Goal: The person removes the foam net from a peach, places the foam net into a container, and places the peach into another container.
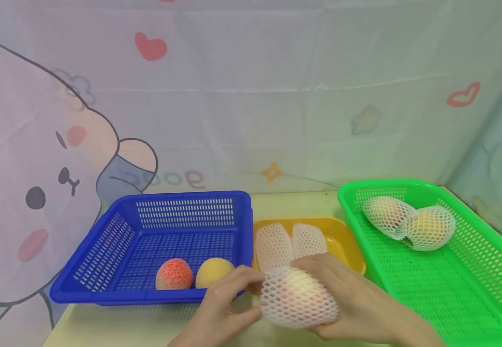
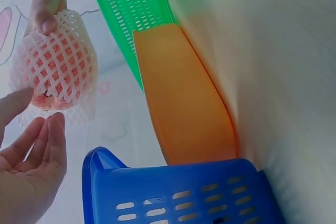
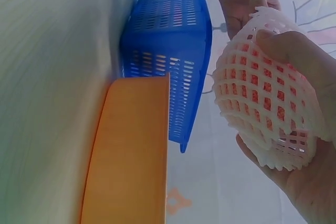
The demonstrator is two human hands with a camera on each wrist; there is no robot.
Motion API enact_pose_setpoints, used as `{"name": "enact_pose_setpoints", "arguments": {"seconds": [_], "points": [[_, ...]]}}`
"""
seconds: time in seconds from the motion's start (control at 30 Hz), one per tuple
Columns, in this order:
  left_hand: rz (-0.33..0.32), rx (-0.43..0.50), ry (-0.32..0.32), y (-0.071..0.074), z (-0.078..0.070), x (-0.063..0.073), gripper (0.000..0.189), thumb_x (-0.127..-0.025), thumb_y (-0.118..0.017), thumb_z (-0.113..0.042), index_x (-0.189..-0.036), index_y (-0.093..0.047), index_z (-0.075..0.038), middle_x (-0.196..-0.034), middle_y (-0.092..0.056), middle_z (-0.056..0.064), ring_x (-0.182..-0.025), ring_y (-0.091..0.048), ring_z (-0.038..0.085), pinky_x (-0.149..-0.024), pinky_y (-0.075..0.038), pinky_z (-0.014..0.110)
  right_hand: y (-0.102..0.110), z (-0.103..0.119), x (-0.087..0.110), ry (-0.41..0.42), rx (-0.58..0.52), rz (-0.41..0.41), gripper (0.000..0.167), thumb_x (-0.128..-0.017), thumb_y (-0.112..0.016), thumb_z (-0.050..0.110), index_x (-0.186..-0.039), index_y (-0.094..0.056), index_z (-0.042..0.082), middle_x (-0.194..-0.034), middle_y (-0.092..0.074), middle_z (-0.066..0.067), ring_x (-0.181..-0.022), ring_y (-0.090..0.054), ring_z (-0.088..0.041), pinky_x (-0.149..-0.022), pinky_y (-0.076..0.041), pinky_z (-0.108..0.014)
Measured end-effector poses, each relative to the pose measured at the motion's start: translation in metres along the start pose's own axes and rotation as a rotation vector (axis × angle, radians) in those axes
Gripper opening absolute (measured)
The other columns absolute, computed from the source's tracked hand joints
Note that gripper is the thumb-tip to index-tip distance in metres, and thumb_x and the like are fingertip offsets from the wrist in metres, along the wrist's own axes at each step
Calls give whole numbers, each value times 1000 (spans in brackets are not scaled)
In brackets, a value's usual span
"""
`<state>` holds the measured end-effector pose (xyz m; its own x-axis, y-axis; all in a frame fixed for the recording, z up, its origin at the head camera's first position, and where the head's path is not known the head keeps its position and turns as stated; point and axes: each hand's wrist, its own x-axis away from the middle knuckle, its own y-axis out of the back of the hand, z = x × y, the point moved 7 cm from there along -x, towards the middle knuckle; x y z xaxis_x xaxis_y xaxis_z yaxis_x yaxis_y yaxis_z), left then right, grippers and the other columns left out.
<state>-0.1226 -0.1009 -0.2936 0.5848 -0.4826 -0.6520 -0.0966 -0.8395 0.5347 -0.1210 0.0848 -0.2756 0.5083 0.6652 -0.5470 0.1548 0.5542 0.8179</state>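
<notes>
A peach point(image 1: 300, 291) with pink and yellow skin sits inside a white foam fruit net point(image 1: 272, 299), above the table's front. My right hand point(image 1: 355, 303) grips the netted peach from the right, its thumb pressing the mesh in the right wrist view. At the net's left end, my left hand point(image 1: 226, 306) pinches the edge between thumb and fingers. The left wrist view shows the left fingertips point(image 2: 56, 121) at the net's rim, where part of the peach's end shows. Two flat foam nets point(image 1: 274, 243) lie in the yellow tray point(image 1: 342, 241) behind the hands.
On the left stands a blue basket point(image 1: 151, 296) holding a reddish peach point(image 1: 174, 274) and a yellow peach point(image 1: 213, 272). A green basket point(image 1: 415, 289) on the right holds two netted peaches point(image 1: 430, 226). A printed cloth point(image 1: 251, 96) hangs behind the table.
</notes>
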Motion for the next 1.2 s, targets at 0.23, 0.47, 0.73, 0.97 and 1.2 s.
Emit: {"name": "enact_pose_setpoints", "arguments": {"seconds": [0.23, 0.47, 0.73, 0.97, 1.2], "points": [[17, -2, 21, -1, 0, 0, 55, -70, -78, -2, -121, -59, -10, -107, -65, 2, -96, -62, 10, -86, -52, 25, -1, 1, 0, -25, -29, 32, 80, -72, -81, 38, -140, -41, 23, -132, -48, 16, -112, -48, 0, -88, -52, -27], [37, 23, -79, -6, -2, 0, 62, -70, -79, -2, -127, -55, -8, -115, -63, 6, -104, -61, 14, -93, -51, 26, 1, 8, -3, -6, -108, 2, 73, -76, -79, 35, -138, -44, 22, -133, -48, 17, -111, -48, 2, -92, -45, -15], [108, 15, 53, -11, 1, 1, 63, -72, -83, -15, -128, -53, -17, -120, -60, -1, -109, -57, 10, -95, -50, 28, 2, 19, -6, -138, -188, 99, 67, -84, -70, 42, -142, -37, 31, -137, -44, 22, -116, -46, 4, -92, -49, -23], [117, -7, 49, -11, 2, 2, 65, -69, -85, -16, -126, -54, -16, -118, -59, -1, -107, -57, 10, -92, -50, 28, 0, 21, -5, -261, -278, 183, 69, -85, -66, 50, -143, -33, 37, -136, -43, 24, -113, -48, 4, -89, -50, -23], [116, 1, -24, -10, -1, 0, 66, -71, -84, -16, -128, -51, -14, -118, -58, 2, -105, -57, 11, -89, -52, 26, -2, 19, -3, -288, -259, 180, 71, -84, -66, 53, -144, -31, 38, -137, -43, 25, -114, -49, 4, -89, -51, -23]]}}
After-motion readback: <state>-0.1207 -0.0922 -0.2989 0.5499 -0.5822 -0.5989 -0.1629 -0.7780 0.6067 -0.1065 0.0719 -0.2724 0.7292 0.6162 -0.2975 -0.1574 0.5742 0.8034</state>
